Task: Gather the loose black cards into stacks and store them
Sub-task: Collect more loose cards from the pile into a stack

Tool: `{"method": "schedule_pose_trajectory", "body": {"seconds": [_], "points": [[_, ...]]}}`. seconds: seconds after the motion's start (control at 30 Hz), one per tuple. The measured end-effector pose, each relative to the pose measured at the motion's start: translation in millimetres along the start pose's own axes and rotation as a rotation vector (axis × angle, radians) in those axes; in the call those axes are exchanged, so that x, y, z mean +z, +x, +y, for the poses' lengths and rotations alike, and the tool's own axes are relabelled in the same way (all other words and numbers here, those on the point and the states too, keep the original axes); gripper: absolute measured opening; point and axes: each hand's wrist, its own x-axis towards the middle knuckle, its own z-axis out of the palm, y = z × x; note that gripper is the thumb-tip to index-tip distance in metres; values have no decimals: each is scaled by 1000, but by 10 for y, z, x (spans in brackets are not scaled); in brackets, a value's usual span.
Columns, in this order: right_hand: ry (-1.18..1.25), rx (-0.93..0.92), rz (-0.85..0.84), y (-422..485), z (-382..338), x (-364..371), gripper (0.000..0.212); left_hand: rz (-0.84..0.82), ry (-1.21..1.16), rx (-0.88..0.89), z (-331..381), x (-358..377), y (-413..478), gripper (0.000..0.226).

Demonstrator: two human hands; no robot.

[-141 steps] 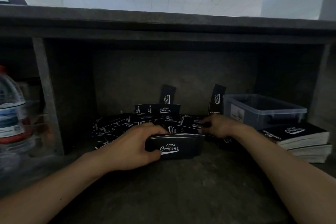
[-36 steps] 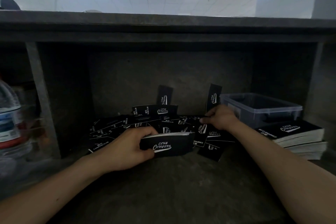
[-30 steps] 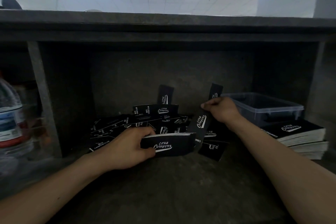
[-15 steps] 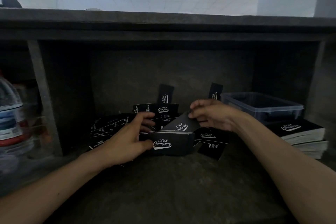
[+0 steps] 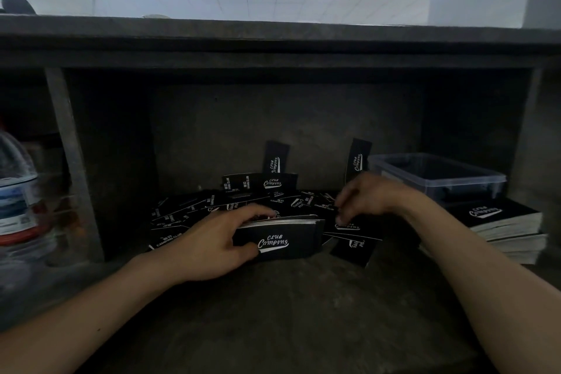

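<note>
My left hand [image 5: 217,240] grips a stack of black cards [image 5: 283,241] printed "Club Camping", held on edge on the shelf floor. Just right of it, my right hand [image 5: 362,199] is blurred, its fingers bent down with the tips touching a loose card [image 5: 349,225]; I see nothing pinched in it. More loose black cards [image 5: 188,217] lie scattered behind and left of the stack. One more lies flat at the front right [image 5: 353,247]. Two cards [image 5: 274,161] lean upright against the back wall.
A clear plastic box [image 5: 437,174] stands at the back right, with finished card stacks [image 5: 504,222] piled in front of it. A water bottle [image 5: 15,194] sits in the left compartment beyond a divider [image 5: 69,161]. A low shelf top [image 5: 273,36] overhangs.
My right hand lifted a loose card, laid it on the stack in my left hand, and has moved back right onto the loose cards. My left hand's fingers closed over the stack again.
</note>
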Motion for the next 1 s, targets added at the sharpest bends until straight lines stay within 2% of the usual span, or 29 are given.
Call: {"method": "schedule_pose_trajectory", "body": {"seconds": [0.07, 0.13, 0.2, 0.27, 0.33, 0.4, 0.5, 0.57, 0.63, 0.67, 0.7, 0.73, 0.8, 0.9, 1.0], "points": [[-168, 85, -89, 0, 28, 51, 45, 22, 31, 32, -16, 2, 2, 55], [-126, 106, -82, -5, 28, 51, 45, 36, -6, 70, -8, 13, 8, 47], [-1, 64, 20, -40, -4, 12, 34, 18, -55, 80, -6, 23, 13, 35], [234, -10, 151, -78, -48, -34, 24, 23, -54, 82, -10, 36, 19, 26], [490, -90, 195, -138, -110, -60, 22, 67, -34, 59, -28, 52, 28, 34], [529, -166, 98, -176, -180, -22, 24, 93, -33, 3, -55, 70, 36, 55], [542, -230, -257, -183, -300, 165, 25, 77, -81, -65, -79, 82, 50, 93], [687, -206, -380, -157, -339, 219, 25, 59, -98, -65, -67, 85, 57, 100], [759, -160, -277, -123, -318, 209, 24, 55, -119, -56, -45, 78, 47, 90], [660, -153, -148, -96, -272, 190, 21, 56, -118, -54, -30, 72, 37, 82], [463, -146, -29, -67, -208, 165, 19, 59, -99, -54, -19, 66, 32, 75], [238, -127, 20, -43, -143, 151, 22, 60, -65, -55, -7, 57, 26, 69], [-56, -50, -51, -34, -65, 173, 33, 74, 14, -50, 9, 44, 20, 56], [-31, 26, -82, -13, -52, 181, 34, 94, 86, -21, 27, 37, 24, 29], [172, 6, 18, -2, -61, 129, 26, 85, 111, -10, 12, 41, 29, 13]]}}
